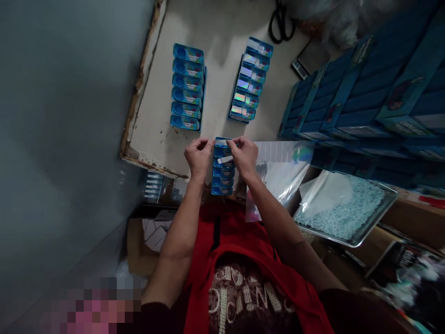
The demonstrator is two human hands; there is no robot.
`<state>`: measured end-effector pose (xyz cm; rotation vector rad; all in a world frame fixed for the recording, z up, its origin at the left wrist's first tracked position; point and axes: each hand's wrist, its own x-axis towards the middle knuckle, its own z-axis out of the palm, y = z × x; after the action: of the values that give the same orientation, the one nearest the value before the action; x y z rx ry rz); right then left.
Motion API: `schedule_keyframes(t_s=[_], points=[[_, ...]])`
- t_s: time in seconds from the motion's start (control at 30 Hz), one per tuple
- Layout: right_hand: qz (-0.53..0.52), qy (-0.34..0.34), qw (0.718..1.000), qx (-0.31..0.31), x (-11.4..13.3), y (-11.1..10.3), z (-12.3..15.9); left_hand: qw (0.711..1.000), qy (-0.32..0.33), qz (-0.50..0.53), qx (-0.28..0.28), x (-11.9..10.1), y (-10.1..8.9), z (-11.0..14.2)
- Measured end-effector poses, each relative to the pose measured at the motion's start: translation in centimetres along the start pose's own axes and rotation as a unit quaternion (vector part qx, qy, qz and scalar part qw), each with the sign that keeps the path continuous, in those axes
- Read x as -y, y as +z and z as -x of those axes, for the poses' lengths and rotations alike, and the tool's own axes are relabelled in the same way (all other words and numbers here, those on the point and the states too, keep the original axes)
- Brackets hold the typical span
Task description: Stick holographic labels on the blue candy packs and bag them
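Note:
Between my two hands stands a row of small blue boxes [222,182] at the table's near edge. A pale shiny sticker strip [221,142] lies across the end of the farthest box. My left hand [199,157] is closed in a pinch at the strip's left end, fingertips against the box. At its right end, my right hand [245,157] pinches too, with the fingertips partly hiding the strip. A second white strip [225,160] sticks out from under my right hand, over a nearer box.
Farther back are a blue box row [187,95] without strips and another row [251,79] with shiny strips. A clear sticker sheet [274,171] overhangs the table edge. Right of it are a metal tray [354,242] of pale pellets and stacked blue cartons [358,111]. Black scissors [281,25] lie behind.

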<state>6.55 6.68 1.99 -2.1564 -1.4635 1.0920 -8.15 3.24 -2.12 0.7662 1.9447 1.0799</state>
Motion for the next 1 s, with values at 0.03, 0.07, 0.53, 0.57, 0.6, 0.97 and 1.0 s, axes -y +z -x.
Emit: schedule_keyframes(t_s=[0.03,0.07,0.53,0.57,0.6,0.97,1.0], points=[[0.007,0.001,1.0,0.002,0.1,0.0,-0.1,1.0,-0.005,0.007,0.003,0.1,0.1,-0.2],[0.013,0.003,1.0,0.005,0.2,0.0,-0.1,1.0,-0.011,0.014,0.006,0.2,0.2,-0.3],[-0.026,0.056,0.997,-0.037,-0.9,0.9,-1.3,0.935,-0.258,0.224,0.099,0.6,0.3,-1.2],[-0.051,0.07,0.995,-0.047,-1.4,1.1,-1.6,0.919,-0.294,0.239,0.105,0.8,0.5,-1.4],[-0.083,0.081,0.992,-0.049,-1.8,1.2,-1.9,0.908,-0.321,0.245,0.107,0.9,0.7,-1.6],[-0.199,0.064,0.977,-0.032,-1.3,-1.2,-0.5,0.992,-0.073,0.092,0.053,-1.8,-1.3,3.4],[-0.202,0.06,0.977,-0.028,-1.0,-1.3,-0.3,0.984,-0.1,0.109,0.1,-2.3,-1.6,4.2]])
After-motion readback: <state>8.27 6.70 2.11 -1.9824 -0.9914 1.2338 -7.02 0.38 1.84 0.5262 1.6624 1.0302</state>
